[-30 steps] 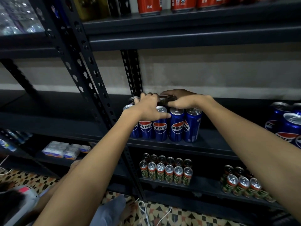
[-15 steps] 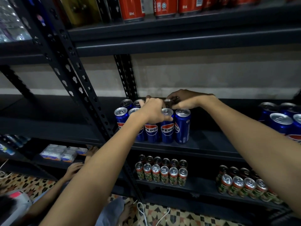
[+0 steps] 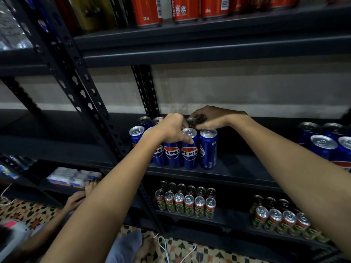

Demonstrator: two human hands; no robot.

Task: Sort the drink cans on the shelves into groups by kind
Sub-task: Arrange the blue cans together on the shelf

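Several blue Pepsi cans (image 3: pixel 190 152) stand in a tight cluster on the middle shelf (image 3: pixel 237 168). My left hand (image 3: pixel 171 129) lies over the cluster's top, fingers curled round the can tops and thumb against a front can's rim. My right hand (image 3: pixel 210 118) reaches in from the right and grips the top of a back-row Pepsi can (image 3: pixel 191 121) with curled fingers. A second group of Pepsi cans (image 3: pixel 322 143) stands at the shelf's far right. Red cans (image 3: pixel 148 10) line the upper shelf. Green Milo cans (image 3: pixel 186 204) fill the lower shelf in two groups.
A perforated black upright (image 3: pixel 76 82) crosses the left foreground, and a second upright (image 3: pixel 146 88) stands behind the cluster. White packets (image 3: pixel 72 177) lie on a low left shelf. Another person's hand (image 3: pixel 76 201) is below them. A white cable (image 3: pixel 165 247) trails on the tiled floor.
Both hands have stayed on the Pepsi cluster, which has slid slightly left along the shelf. The view has tilted up, showing more of the red cans.
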